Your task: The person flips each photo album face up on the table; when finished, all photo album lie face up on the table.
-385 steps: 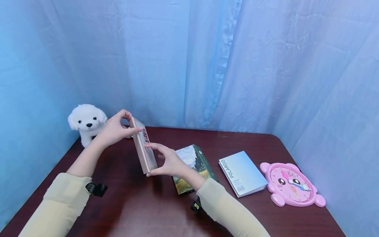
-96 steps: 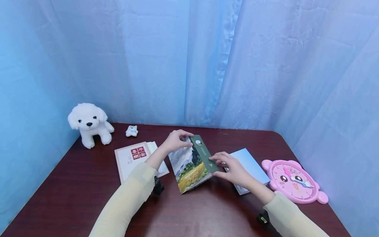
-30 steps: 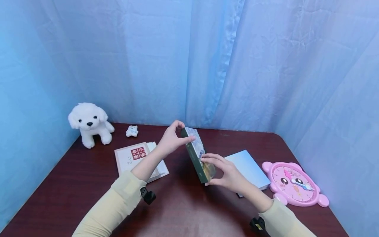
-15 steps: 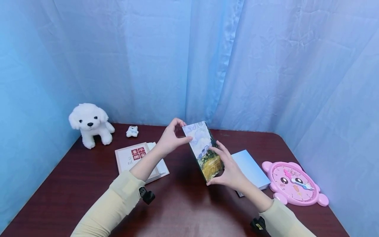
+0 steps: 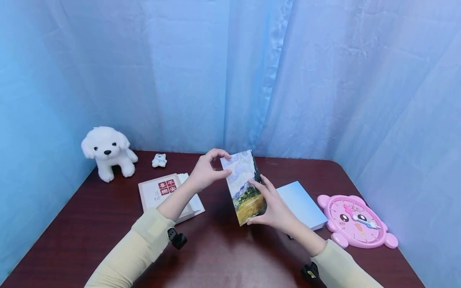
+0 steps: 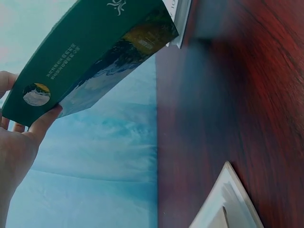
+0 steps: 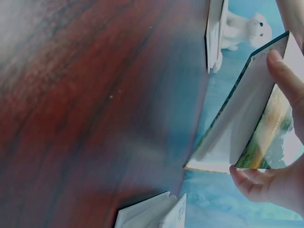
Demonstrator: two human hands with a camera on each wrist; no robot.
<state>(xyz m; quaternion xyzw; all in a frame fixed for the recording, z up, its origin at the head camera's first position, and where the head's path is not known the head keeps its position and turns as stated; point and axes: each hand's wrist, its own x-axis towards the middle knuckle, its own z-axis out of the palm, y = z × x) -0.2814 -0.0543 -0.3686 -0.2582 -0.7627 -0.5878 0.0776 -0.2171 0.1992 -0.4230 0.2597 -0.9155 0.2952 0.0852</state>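
Both hands hold up a thick book (image 5: 242,200) with a painted landscape cover, tilted above the table. My left hand (image 5: 206,173) grips its upper left corner, thumb on the front cover. My right hand (image 5: 276,211) holds the lower right side, fingers spread from the cover to the bottom corner. The left wrist view shows the green spine (image 6: 59,57), bearing a round picture and pale lettering. White page edges (image 7: 237,109) between the covers appear in the right wrist view. The book's back cover is hidden in the head view.
A white book (image 5: 153,196) with red characters lies at left. A blue-white album (image 5: 300,204) sits behind the right hand, beside a pink toy clock (image 5: 360,224). A plush dog (image 5: 108,150) and a small white bear (image 5: 159,160) stand at the back left of the table (image 5: 216,264).
The hands earlier held the white book, which now lies at left. They lifted the painted book and turned it; its front cover now faces the head camera instead of the green spine.
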